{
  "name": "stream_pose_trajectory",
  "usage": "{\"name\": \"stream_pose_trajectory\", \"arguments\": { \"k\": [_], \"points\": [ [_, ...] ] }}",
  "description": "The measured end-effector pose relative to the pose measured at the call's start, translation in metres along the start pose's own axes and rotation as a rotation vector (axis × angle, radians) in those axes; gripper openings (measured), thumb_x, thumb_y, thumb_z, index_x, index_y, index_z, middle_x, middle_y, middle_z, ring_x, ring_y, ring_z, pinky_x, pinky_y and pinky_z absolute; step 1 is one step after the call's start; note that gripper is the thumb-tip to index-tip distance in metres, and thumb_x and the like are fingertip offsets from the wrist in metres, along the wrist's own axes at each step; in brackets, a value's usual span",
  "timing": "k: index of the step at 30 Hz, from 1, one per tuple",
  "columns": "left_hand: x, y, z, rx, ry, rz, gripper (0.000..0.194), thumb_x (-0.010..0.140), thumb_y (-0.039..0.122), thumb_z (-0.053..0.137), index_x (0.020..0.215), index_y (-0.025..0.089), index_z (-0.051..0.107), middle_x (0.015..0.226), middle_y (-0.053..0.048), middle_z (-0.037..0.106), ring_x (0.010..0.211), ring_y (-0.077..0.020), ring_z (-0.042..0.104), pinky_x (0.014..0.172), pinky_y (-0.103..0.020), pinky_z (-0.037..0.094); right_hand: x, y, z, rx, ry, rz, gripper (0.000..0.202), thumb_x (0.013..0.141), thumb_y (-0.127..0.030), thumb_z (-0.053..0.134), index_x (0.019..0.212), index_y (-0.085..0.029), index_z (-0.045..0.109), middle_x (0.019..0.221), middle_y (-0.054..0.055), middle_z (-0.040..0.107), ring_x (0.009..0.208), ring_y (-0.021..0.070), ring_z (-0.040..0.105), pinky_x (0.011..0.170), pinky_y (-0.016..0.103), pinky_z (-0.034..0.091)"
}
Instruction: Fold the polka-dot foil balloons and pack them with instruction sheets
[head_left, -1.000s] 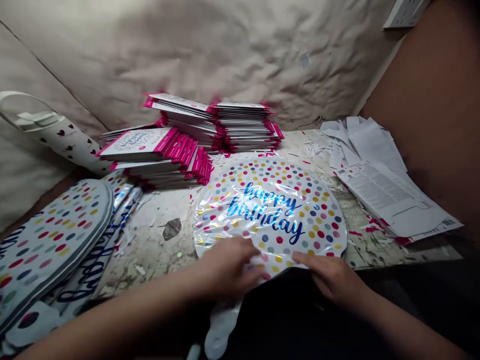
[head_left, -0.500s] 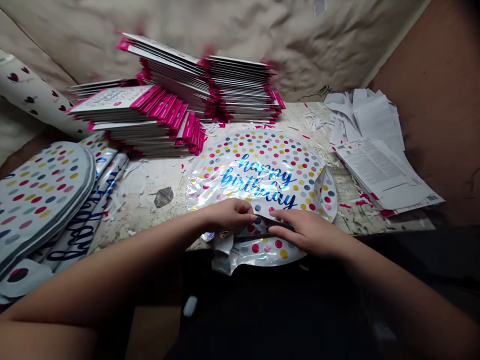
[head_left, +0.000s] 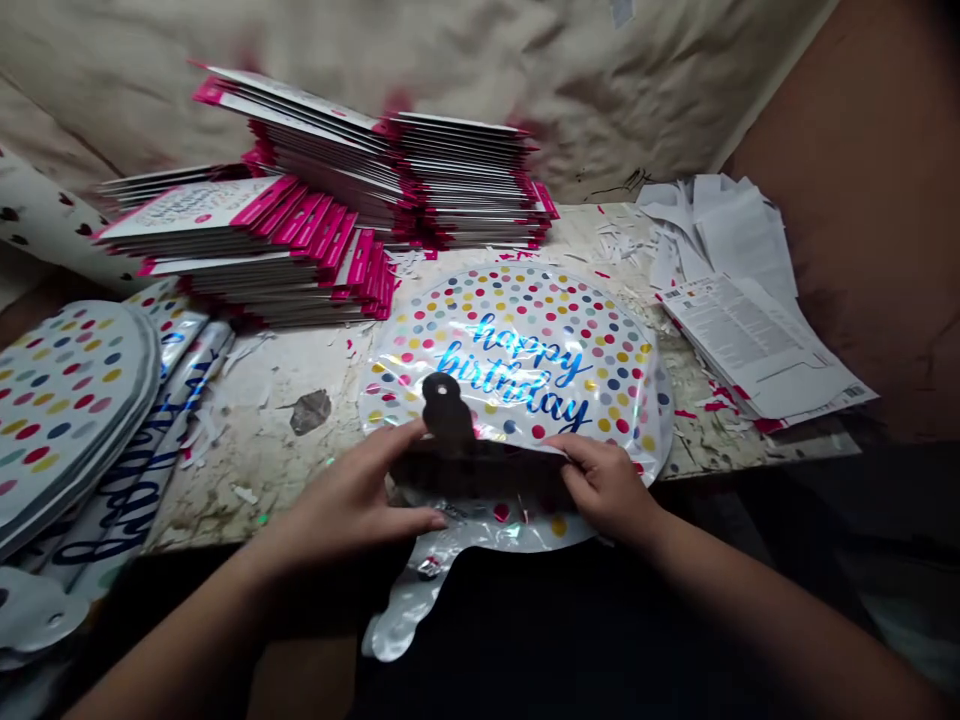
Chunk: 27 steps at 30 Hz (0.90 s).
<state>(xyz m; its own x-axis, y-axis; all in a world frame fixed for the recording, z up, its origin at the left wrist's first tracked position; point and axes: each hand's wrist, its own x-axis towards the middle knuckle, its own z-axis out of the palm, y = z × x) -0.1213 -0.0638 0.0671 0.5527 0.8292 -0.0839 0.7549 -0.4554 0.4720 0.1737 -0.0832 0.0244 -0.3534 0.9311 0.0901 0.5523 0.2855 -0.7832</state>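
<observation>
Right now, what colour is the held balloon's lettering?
Shiny blue lettering, best in the head view.

Balloon (head_left: pixel 517 345) underside hidden, pile (head_left: pixel 64 400) cut off L, txt (head_left: pixel 727 325) illegible

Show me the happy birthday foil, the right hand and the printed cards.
Happy birthday foil (head_left: pixel 525 300): head view, dotted area above the lettering.
Right hand (head_left: pixel 616 492): head view, back of the hand.
Printed cards (head_left: pixel 761 350): head view, face of the top card.

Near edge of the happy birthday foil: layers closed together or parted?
Parted. The right hand holds up the near edge of the upper layer, and a dark space shows between it and the lower layer.
</observation>
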Motion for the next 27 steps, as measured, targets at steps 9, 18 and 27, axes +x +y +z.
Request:
{"name": "stream_pose_trajectory", "arguments": {
  "k": [9, 18, 27],
  "points": [
    [-0.005, -0.043, 0.049, 0.045, 0.174, 0.297, 0.037, 0.085, 0.015, 0.045, 0.117, 0.028, 0.057, 0.125, -0.002, 0.058, 0.121, -0.0204, 0.048, 0.102, -0.035, 0.039, -0.014, 0.066, -0.061, -0.680, 0.065, 0.049, 0.060, 0.070, 0.000, 0.043, 0.129, -0.011, 0.047, 0.129, 0.016, 0.052, 0.124, 0.0272, 0.044, 0.101, 0.047, 0.038],
    [0.016, -0.069, 0.007, -0.383, 0.002, -0.144, 0.034, 0.080, 0.039, 0.050, 0.104, 0.021, 0.066, 0.109, -0.006, 0.066, 0.103, -0.0275, 0.059, 0.090, -0.038, 0.045, 0.033, 0.103, -0.123, -0.053, -0.287, 0.115, 0.033, 0.081, -0.022, 0.044, 0.105, -0.020, 0.066, 0.113, 0.003, 0.065, 0.109, 0.0210, 0.057, 0.099, 0.038, 0.040],
    [0.074, -0.083, -0.034, -0.866, -0.018, -0.687, 0.040, 0.061, 0.052, 0.071, 0.064, 0.015, 0.055, 0.054, 0.003, 0.053, 0.047, -0.0097, 0.047, 0.043, -0.019, 0.034, 0.100, 0.108, -0.133, 0.437, -0.207, 0.683, 0.031, 0.065, -0.045, 0.072, 0.072, -0.015, 0.066, 0.071, 0.006, 0.070, 0.064, 0.0179, 0.063, 0.060, 0.028, 0.052]
  ]
}}
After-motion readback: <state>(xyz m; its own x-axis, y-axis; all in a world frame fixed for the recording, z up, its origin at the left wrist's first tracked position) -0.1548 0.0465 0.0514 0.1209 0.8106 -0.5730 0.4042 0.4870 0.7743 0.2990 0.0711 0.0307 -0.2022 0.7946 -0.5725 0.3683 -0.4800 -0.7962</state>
